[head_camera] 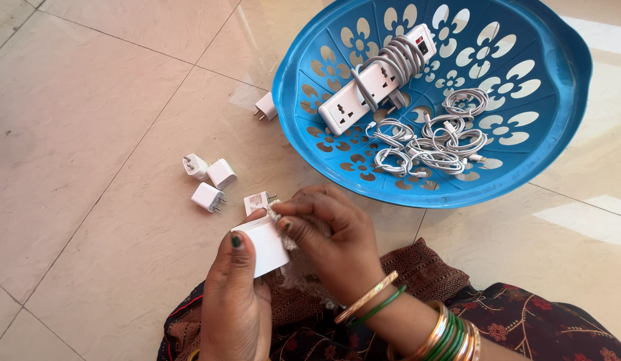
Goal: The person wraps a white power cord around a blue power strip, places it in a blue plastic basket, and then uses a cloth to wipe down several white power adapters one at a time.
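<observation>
White charger [265,249] gripped by left hand [235,304]; cloth [298,267] clenched in right hand [334,234], mostly hidden; charger's prongs unseen.

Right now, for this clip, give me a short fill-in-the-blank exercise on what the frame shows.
1. The left hand holds a white ____.
2. The right hand presses a ____ against it.
3. The power strip lies in a ____ basket.
4. The coiled cables are ____ in colour.

Missing words: charger; cloth; blue; white
</observation>
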